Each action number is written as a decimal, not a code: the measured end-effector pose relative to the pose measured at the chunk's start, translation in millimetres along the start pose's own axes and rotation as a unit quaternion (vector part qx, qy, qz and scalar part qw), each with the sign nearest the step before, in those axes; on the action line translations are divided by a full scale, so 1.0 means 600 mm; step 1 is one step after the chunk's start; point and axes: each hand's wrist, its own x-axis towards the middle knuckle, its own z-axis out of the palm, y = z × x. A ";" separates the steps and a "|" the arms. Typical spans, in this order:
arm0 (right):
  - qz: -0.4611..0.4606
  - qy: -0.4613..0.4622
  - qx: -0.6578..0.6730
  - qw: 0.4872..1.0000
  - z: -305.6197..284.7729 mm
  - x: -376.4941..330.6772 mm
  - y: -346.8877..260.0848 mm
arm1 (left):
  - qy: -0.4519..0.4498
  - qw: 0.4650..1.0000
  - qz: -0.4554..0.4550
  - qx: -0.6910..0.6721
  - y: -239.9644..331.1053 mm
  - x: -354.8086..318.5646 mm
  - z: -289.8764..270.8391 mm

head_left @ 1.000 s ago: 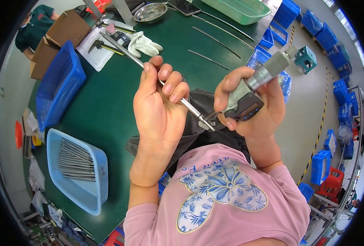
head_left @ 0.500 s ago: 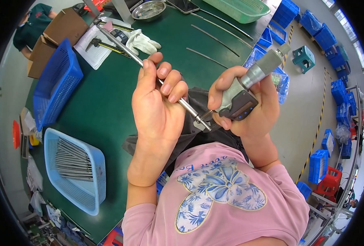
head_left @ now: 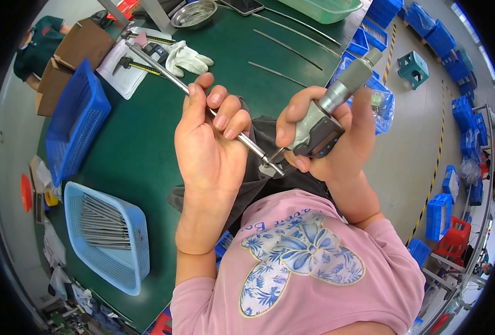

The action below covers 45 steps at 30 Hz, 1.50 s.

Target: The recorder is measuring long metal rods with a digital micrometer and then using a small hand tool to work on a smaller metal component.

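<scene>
Two hands: left hand [head_left: 205, 139] one rod [head_left: 172, 78], right hand [head_left: 331, 134] one micrometer [head_left: 328, 120].

Light-blue basket of rods [head_left: 129, 262], dark-blue crate [head_left: 74, 120], white glove [head_left: 187, 57], metal bowl [head_left: 193, 13]

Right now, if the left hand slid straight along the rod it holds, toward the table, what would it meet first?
Probably the white work glove beside the rod's far end; the left hand grips the long thin metal rod, though depth is unclear.

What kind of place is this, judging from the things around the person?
Probably a factory inspection bench. The left hand holds a long metal rod in a digital measuring gauge gripped by the right hand. A light blue basket of similar rods sits on the green table.
</scene>
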 end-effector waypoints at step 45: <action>0.013 -0.008 0.017 1.000 0.002 0.001 0.001 | 0.001 0.998 -0.042 -0.044 0.011 -0.004 0.003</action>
